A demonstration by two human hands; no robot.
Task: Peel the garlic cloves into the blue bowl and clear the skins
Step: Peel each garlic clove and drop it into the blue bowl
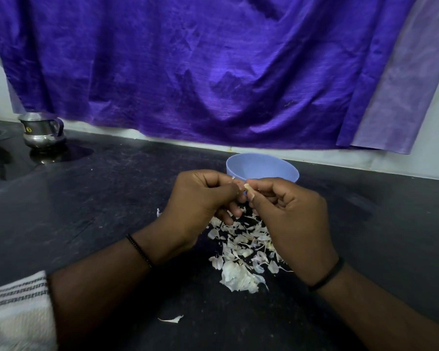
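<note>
**Garlic clove held between both hands above the skins**

At the centre of the frame, a garlic clove (247,187) is pinched between the fingertips of both hands, just in front of the blue bowl (262,166). Only a small pale tip of the clove is seen; the rest is hidden by the fingers. The right hand (293,214) is curled, with thumb and forefinger closed on the clove. The left hand (200,198) is also curled, its fingertips brought up against the clove from the left side, and a thin flake of skin is seen at its fingertips. Whether the left hand grips the clove itself or only its skin cannot be told.

Below the hands, a loose heap of white garlic skins (241,252) is spread on the dark bench (99,198), reaching toward the lower centre of the frame. One stray skin (171,319) lies apart, lower down. The bowl stands behind the hands, near the back edge of the bench; its inside is largely hidden from view.

A dark band is worn on each wrist. At the lower left of the frame a striped pale cloth (15,310) is seen. At the upper left, a steel jug (42,131) stands on the bench. Across the top of the frame a purple cloth (200,67) hangs against the wall.
</note>
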